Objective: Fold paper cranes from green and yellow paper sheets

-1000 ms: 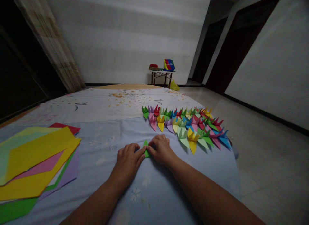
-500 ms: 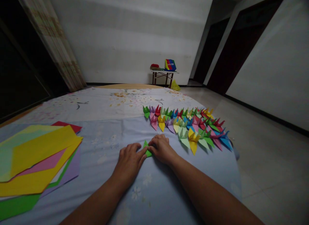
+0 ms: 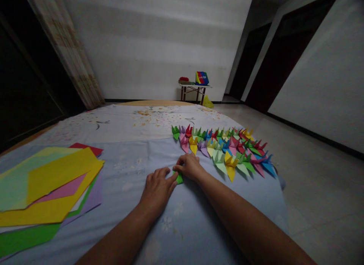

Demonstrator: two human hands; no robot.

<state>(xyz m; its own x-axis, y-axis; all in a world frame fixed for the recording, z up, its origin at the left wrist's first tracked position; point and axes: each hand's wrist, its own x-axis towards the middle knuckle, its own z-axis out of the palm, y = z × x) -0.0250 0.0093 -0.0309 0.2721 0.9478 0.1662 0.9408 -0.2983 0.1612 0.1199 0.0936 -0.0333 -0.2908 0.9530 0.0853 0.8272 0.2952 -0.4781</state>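
A small folded piece of green paper (image 3: 179,178) lies on the blue flowered cloth, partly covered by my fingers. My left hand (image 3: 158,187) rests on the cloth beside it, its thumb and index finger pressing the paper's left side. From the upper right, my right hand (image 3: 190,166) pinches the paper's top between thumb and fingers. Just beyond and to the right stand several rows of folded paper cranes (image 3: 218,161) in many colours.
A loose stack of coloured paper sheets (image 3: 61,170) covers the table's left side. A white flowered cloth (image 3: 122,119) spreads over the far part. By the wall stands a small table (image 3: 196,86) with a colourful box (image 3: 202,78). The table edge curves away at right.
My right hand has lifted slightly and closed over the green paper's tip, which stuck up between my hands before. The whole view has shifted slightly.
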